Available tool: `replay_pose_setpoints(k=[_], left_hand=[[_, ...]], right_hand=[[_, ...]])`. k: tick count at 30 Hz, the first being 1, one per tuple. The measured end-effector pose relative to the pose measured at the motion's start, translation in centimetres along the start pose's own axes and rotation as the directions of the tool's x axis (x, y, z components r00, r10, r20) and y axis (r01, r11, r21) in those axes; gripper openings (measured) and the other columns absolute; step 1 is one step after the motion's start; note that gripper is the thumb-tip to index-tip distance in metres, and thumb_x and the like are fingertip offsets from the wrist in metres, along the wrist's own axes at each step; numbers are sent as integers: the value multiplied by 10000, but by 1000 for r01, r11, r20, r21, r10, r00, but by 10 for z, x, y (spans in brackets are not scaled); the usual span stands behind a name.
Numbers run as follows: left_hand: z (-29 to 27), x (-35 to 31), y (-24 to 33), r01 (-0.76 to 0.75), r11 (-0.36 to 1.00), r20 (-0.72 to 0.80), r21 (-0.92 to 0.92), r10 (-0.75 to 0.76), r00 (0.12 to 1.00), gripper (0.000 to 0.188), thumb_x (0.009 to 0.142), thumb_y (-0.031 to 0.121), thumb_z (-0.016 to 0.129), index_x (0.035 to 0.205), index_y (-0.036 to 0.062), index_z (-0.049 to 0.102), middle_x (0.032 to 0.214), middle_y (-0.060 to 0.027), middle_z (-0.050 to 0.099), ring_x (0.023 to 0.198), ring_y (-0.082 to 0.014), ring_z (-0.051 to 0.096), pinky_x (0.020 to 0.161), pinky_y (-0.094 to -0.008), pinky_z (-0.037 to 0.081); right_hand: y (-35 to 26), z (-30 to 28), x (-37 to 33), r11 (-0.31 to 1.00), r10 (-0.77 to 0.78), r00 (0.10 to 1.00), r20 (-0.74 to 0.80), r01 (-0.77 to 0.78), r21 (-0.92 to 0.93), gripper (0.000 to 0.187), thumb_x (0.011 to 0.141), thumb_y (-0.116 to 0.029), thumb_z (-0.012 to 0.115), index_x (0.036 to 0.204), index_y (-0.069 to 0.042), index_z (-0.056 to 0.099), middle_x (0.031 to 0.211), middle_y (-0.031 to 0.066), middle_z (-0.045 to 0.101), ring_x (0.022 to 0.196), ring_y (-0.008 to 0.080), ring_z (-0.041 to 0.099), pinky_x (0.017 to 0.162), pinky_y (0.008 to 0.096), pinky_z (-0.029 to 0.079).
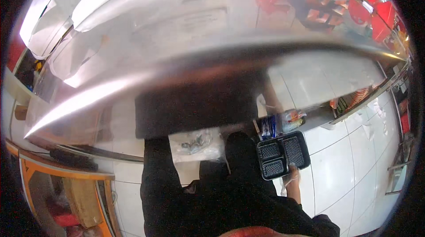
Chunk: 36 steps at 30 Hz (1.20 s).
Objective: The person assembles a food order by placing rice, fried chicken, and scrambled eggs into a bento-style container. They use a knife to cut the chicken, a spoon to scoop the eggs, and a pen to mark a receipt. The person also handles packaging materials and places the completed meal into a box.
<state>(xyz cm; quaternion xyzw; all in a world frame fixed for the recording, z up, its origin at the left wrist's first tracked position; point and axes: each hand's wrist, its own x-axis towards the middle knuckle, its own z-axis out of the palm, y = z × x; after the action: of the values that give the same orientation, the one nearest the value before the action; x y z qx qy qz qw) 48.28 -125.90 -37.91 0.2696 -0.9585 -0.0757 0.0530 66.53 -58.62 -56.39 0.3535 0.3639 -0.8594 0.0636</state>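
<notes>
My right hand (292, 178) grips the near edge of a black plastic food tray (295, 150), low on the right beside my dark-clothed leg. The tray faces up and has two small compartments on its left and a larger one on its right. Its textured floors show, with no food visible in them. A thin clear film, perhaps a disposable glove, seems to cover the hand. Most of the fingers are behind or under the tray. My left hand does not show in the head view.
A shiny curved counter surface (177, 55) spans the upper view. Just past the tray lies a blue packet (268, 127). A clear plastic bag (198, 145) with something dark sits between my legs. White floor tiles (334, 166) extend right; an orange-framed cabinet (71, 176) stands left.
</notes>
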Motion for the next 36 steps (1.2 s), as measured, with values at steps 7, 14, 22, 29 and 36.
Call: replay_pose_setpoints(k=[7, 14, 22, 29, 36], left_hand=[[-69, -47, 45, -194, 966, 102, -169, 213, 972, 346, 786, 239, 543, 1086, 67, 538, 1183, -176, 465, 1086, -324, 450, 911, -386, 358], [-16, -202, 42, -534, 817, -244, -220, 484, 841, 333, 718, 83, 576, 1051, 60, 564, 1097, -119, 546, 990, -297, 527, 809, -353, 431], [-29, -314, 85, -820, 518, -348, -243, 743, 572, 414, 734, 27, 486, 1135, 120, 526, 1130, -77, 540, 1019, -242, 527, 869, -304, 413], [-109, -329, 184, -837, 156, -284, -525, 895, 345, 438, 671, -74, 486, 1052, 113, 591, 1057, -33, 586, 971, -214, 563, 877, -327, 429], [-136, -403, 246, -51, 396, 236, -917, 640, 731, 263, 806, 173, 593, 1009, 7, 594, 969, -105, 616, 835, -115, 561, 726, -269, 456]], right_hand=[[7, 2, 20, 979, -57, 990, 131, 81, -188, 223, 786, -102, 499, 999, -34, 504, 915, 76, 523, 830, 224, 515, 751, 359, 452], [-16, 28, -16, 996, 11, 1000, -3, -11, -92, 154, 758, -62, 504, 896, 4, 524, 883, 115, 540, 814, 226, 543, 742, 309, 473], [-52, 18, 8, 970, -51, 972, 230, 103, -222, 280, 845, -274, 471, 962, -25, 522, 899, 70, 568, 793, 207, 532, 706, 329, 445], [-199, 25, 37, 527, -165, 922, 349, 382, -759, 516, 884, -440, 345, 1112, 10, 453, 1023, 129, 539, 900, 233, 514, 832, 345, 412], [-199, -177, -63, -638, -356, 671, 651, 335, -693, 456, 870, -181, 342, 1286, -8, 277, 1126, 253, 452, 926, 326, 474, 776, 428, 385]])
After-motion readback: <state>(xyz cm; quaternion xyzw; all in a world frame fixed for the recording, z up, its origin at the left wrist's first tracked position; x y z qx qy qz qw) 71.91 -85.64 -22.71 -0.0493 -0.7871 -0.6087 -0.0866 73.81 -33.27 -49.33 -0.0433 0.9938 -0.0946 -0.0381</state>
